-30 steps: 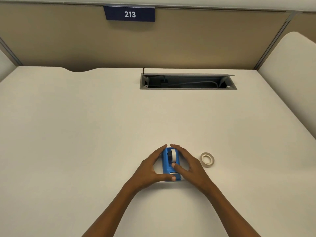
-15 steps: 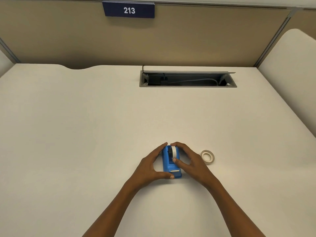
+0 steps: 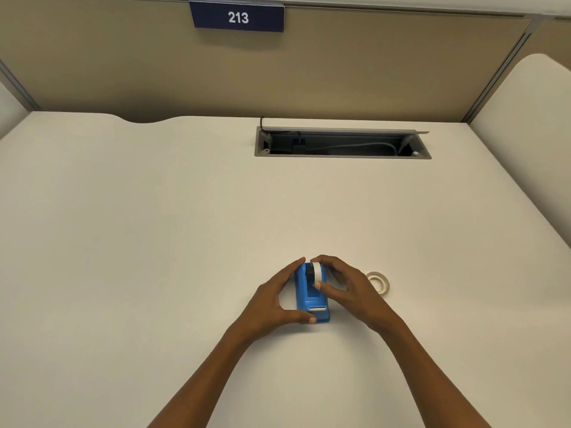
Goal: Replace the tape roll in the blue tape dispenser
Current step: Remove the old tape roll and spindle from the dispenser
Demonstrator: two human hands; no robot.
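Observation:
The blue tape dispenser (image 3: 312,301) stands on the white desk, its metal cutter toward me. My left hand (image 3: 272,301) grips its left side, thumb at the near end and fingertips at the far end. A white tape roll (image 3: 316,271) sits upright in the dispenser's far part on a black hub. My right hand (image 3: 349,291) pinches this roll, fingers over its top and thumb on its near face. A second white tape roll (image 3: 380,282) lies flat on the desk just right of my right hand.
The white desk (image 3: 154,242) reaches to a beige partition with a "213" sign (image 3: 238,17). An open cable tray (image 3: 340,145) with wires is set into the desk's far side. Another desk surface (image 3: 531,125) stands at the right.
My right thumb has shifted from the dispenser's middle up onto the roll, and the fingers have curled over the roll's top. The left hand stays on the dispenser.

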